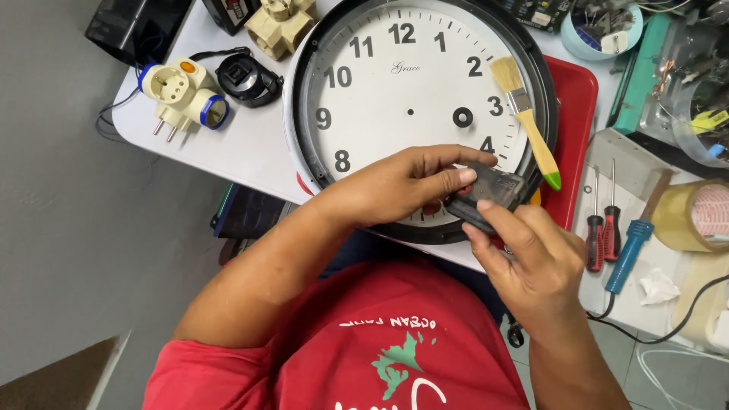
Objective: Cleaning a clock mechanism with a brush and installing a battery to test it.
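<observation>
Module: small dark translucent plastic box (486, 199), most likely a clock movement, is being held just above the 5 o'clock edge of the large round wall clock with white dial and black rim (416, 114).
Left hand (402, 182): fingers are closing together over the module's top and near side, thumb tucked beneath; the hand is clamping it.
Right hand (531, 262): thumb and forefinger are pinching the module's lower end from 5 o'clock; the other fingers are curling underneath, and their hold cannot be told.
Handling: judged light and stiff, a thin moulded shell that is probably smooth and a little slippery; small inner parts would be fragile, so squeezing hard looks unwise.
Hold: the flat side walls and short ends are offering the safest purchase, as both hands are showing; any centre shaft is hidden.
Long axis: running roughly from 10 o'clock to 4 o'clock across the view, tilted slightly; which face is pointing up cannot be told.
Surroundings: wooden-handled paintbrush with green tip (525, 118) is lying on the dial near 3 o'clock; red tray (577, 114) is sitting under the clock's right edge; two red-handled screwdrivers (604, 228) and a blue-handled soldering tool (630, 247) are resting well to the right; cream and blue plug adapter (182, 91) is lying at 10 o'clock on the white tabletop (243, 144).
</observation>
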